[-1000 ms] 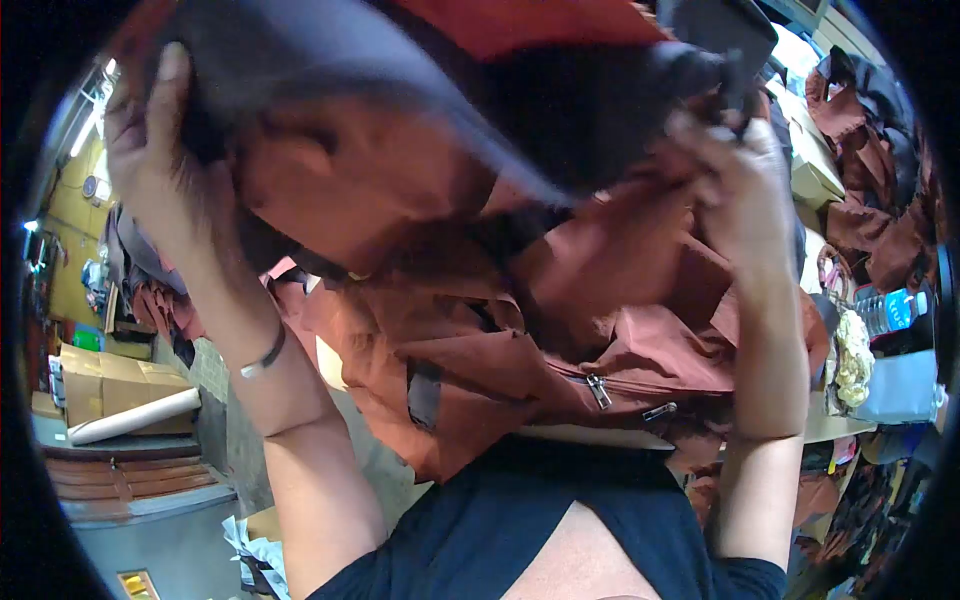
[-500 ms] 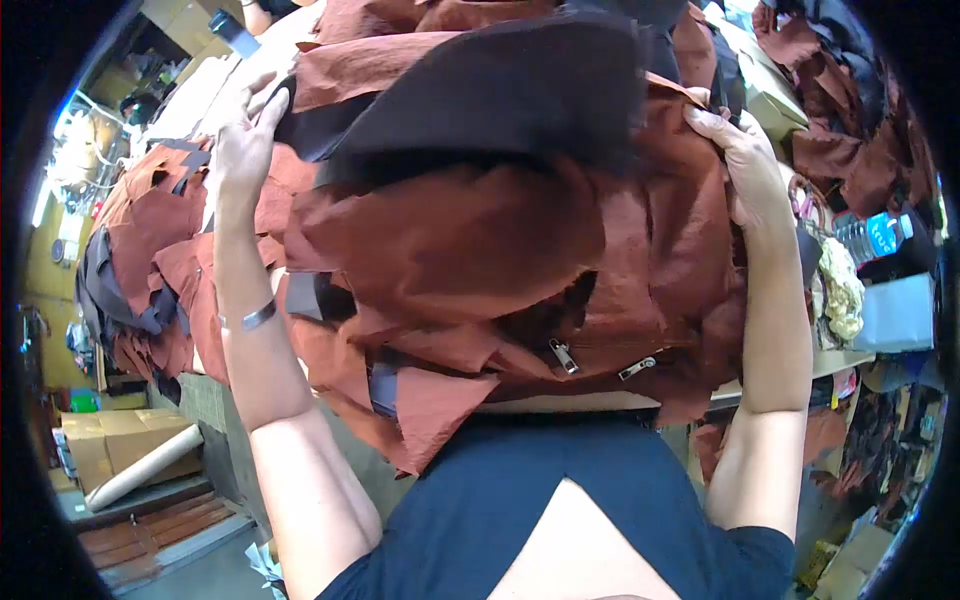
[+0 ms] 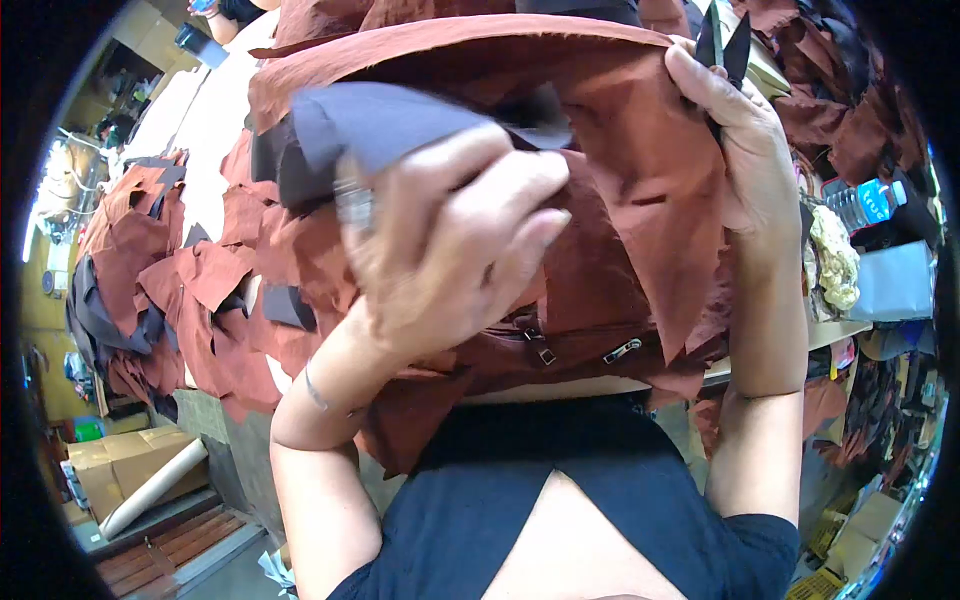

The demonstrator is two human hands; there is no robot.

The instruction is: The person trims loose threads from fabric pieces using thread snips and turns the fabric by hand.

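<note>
My right hand [image 3: 735, 125] grips the edge of a rust-brown cloth piece [image 3: 640, 220]. Dark pointed blades of a pair of scissors [image 3: 722, 48] stick up from that same hand; their handles are hidden. My left hand [image 3: 450, 235], slightly blurred, hovers over the middle of the cloth with fingers half bent and apart, holding nothing that I can see. Right behind it a dark grey fabric flap [image 3: 385, 125] is lifted and blurred. Below lie two metal zipper pulls, one [image 3: 540, 347] near the middle and another zipper pull [image 3: 623, 350] to its right.
Rust-brown and dark scraps [image 3: 205, 270] heap up on the left of the table. A water bottle [image 3: 868, 203] and a pale blue box [image 3: 895, 282] stand on the right. Cardboard [image 3: 135, 465] sits on the floor; another person's arm [image 3: 215, 22] shows at upper left.
My left hand has left the far left edge and come right and nearer, over the cloth. The large dark panel has dropped from view, and the rust-brown side now shows. Scissor blades now show clearly.
</note>
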